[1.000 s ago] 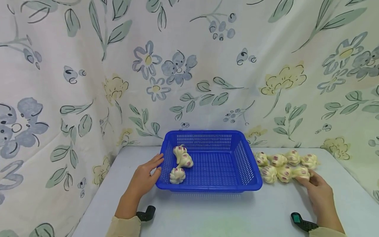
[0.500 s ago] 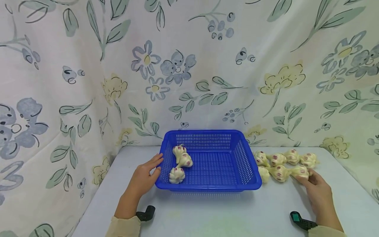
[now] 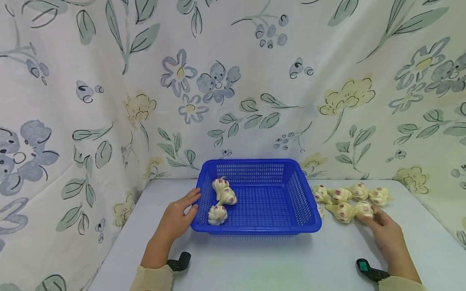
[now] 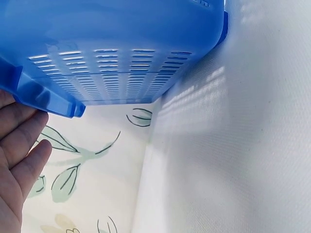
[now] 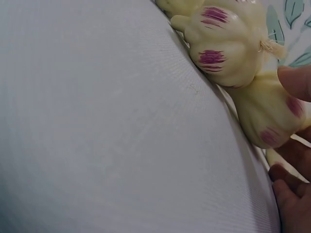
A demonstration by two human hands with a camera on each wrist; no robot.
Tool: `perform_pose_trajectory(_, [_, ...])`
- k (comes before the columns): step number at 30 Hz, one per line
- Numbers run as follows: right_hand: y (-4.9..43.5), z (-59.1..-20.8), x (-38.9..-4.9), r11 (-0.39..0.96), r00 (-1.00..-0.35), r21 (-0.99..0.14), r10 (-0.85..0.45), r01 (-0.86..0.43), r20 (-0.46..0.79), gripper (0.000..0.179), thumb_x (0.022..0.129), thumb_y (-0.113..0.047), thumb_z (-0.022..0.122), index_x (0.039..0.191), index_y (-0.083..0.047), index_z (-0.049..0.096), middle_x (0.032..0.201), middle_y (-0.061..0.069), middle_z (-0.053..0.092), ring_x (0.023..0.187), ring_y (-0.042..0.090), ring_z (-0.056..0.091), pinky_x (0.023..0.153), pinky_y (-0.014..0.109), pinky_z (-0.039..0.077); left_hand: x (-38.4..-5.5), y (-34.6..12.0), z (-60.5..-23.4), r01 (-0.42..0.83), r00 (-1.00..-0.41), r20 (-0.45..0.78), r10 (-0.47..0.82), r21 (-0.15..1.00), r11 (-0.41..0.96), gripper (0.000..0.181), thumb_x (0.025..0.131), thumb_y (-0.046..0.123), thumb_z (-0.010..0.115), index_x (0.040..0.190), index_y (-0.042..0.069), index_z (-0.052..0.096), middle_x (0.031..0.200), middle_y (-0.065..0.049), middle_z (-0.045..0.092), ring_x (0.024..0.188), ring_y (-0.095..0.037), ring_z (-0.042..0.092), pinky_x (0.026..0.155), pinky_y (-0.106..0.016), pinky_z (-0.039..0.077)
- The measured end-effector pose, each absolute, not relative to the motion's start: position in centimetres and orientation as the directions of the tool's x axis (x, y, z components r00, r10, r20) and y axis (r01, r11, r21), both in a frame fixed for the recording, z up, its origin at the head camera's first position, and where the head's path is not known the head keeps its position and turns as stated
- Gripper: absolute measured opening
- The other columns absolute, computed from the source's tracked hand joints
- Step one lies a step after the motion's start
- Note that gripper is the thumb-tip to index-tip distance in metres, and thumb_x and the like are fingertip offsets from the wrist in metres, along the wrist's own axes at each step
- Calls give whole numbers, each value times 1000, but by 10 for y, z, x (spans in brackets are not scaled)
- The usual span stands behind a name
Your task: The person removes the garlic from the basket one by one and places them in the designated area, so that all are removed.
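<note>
We've got the right hand (image 3: 387,234) coming in from about five o'clock on the front-row garlic bulb (image 3: 364,209), which sits on the tabletop (image 3: 262,264) out at three o'clock from the blue plastic basket (image 3: 256,230). The right wrist view shows the fingers (image 5: 297,158) curled to one side of the bulb and the thumb on the other, so we'd call it a proper hold, gap about as wide as the bulb.

Tricky bit: it's crowded in there. We've got a neighbouring bulb (image 3: 342,212) pressed up at nine o'clock, and the back row (image 3: 342,195) runs across from eleven to one. Our tip would be to keep the pinch light but sure round the fat part, and if we shift it, go slow so the neighbours don't roll.

Another bulb (image 3: 320,211) is half hidden behind the basket's rim at four o'clock, so we'd watch that side.

Left hand (image 3: 176,218) has its fingers pretty straight against the rim at nine o'clock, not wrapped round anything. Good steadying spot, we reckon; three bulbs (image 3: 227,196) lie inside near that wall.
</note>
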State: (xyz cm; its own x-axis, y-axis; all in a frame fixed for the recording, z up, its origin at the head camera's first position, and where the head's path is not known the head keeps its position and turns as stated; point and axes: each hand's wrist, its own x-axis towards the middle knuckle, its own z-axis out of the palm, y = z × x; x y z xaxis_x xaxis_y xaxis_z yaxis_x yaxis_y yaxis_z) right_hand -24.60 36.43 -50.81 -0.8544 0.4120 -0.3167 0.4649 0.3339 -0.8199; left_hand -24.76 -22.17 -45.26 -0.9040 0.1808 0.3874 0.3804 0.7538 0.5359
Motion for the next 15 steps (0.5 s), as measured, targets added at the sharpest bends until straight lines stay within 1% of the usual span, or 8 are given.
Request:
perform_pose_trajectory(4, [363, -507, -246, 350, -857, -811, 402, 469, -323, 105, 85, -69, 57, 158, -17, 3, 163, 19, 3, 147, 49, 6, 112, 66, 24, -247, -222, -452, 382, -903, 389, 182, 535, 754, 40, 95, 15, 58, 134, 6, 62, 145, 0, 54, 134, -24, 51, 105, -46, 44])
perform_pose_trajectory(9, [361, -505, -247, 354, -854, -806, 409, 474, -322, 101, 88, -67, 55, 159, -19, 3, 164, 16, 3, 148, 48, 6, 113, 65, 24, -247, -223, -452, 384, -903, 388, 186, 534, 753, 40, 95, 15, 58, 134, 6, 62, 145, -1, 53, 134, -24, 51, 105, -45, 44])
perform_pose_trajectory(13, [362, -507, -247, 355, -852, -805, 416, 475, -319, 103, 87, -68, 56, 159, -17, 3, 164, 16, 2, 148, 48, 4, 113, 66, 22, -247, -223, -452, 386, -902, 389, 186, 535, 751, 40, 95, 16, 58, 133, 6, 62, 145, -1, 54, 134, -24, 51, 106, -45, 44])
perform_pose_trajectory(15, [364, -507, -245, 361, -854, -804, 415, 473, -316, 103, 87, -68, 56, 159, -17, 4, 163, 17, 2, 148, 48, 5, 113, 67, 23, -248, -222, -453, 388, -901, 391, 188, 535, 750, 40, 95, 15, 58, 133, 6, 62, 145, -1, 54, 134, -24, 51, 105, -45, 44])
